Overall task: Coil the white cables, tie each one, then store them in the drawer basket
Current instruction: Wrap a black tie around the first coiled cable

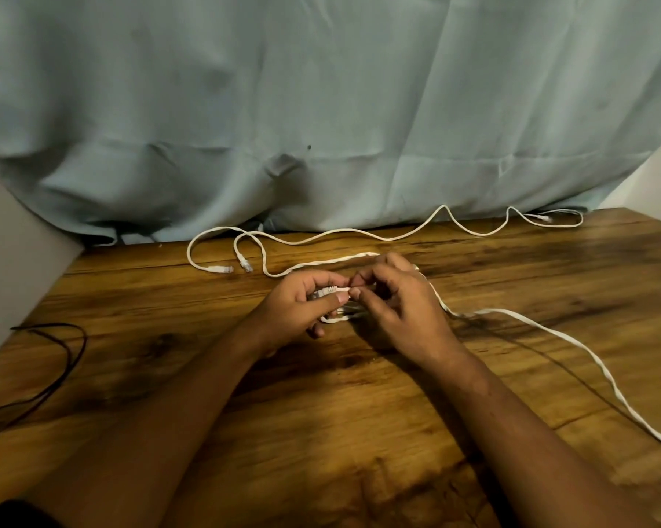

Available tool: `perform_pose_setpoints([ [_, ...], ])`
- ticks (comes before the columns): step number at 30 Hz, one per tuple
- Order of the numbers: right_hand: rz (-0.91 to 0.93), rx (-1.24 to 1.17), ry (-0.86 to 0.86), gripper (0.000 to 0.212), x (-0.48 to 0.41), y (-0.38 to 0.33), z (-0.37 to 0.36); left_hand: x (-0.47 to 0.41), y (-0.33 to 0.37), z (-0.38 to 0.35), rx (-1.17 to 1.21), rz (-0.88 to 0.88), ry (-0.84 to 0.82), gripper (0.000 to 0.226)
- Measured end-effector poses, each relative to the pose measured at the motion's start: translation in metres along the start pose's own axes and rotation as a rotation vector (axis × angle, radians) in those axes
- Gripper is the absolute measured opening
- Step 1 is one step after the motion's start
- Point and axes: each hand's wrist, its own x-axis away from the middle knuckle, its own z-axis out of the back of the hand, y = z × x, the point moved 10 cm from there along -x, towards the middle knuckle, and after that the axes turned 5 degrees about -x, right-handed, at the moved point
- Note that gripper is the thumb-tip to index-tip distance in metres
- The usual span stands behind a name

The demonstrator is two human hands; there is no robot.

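My left hand [302, 304] grips the plug end of a flat white cable [573, 342] at the middle of the wooden table [359, 432], with a small loop of it showing below the fingers. My right hand [395, 306] pinches the same cable right beside the plug. The cable trails from my right hand to the right and off the table's near right edge. A second white cable [359, 232] snakes along the back edge, one plug at the far right. Two plugs [222, 269] lie at the back left.
A pale blue cloth [321, 108] hangs behind the table and meets its back edge. A thin black wire [66, 352] curves over the table's left side. A light wall panel [12, 261] stands at the left. No drawer basket is in view.
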Motion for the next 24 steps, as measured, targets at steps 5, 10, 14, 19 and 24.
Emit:
perform_pose_setpoints([
  [5,0.02,-0.045,0.04,0.002,-0.002,-0.006,0.005,0.002,0.007,-0.009,-0.039,-0.024,-0.052,0.021],
  [10,-0.133,-0.284,0.228,0.003,0.001,0.015,0.021,0.003,0.016,-0.021,-0.152,-0.087,-0.077,0.026],
  [14,-0.191,-0.222,0.222,0.008,0.001,0.026,0.021,0.005,0.023,-0.029,-0.277,-0.126,-0.066,0.027],
  [19,-0.218,-0.042,0.235,0.008,-0.001,0.034,0.021,0.007,0.026,-0.033,-0.394,-0.151,-0.055,0.028],
  [24,-0.308,-0.012,0.255,0.014,0.0,0.043,0.018,0.005,0.026,-0.033,-0.425,-0.159,-0.035,0.027],
])
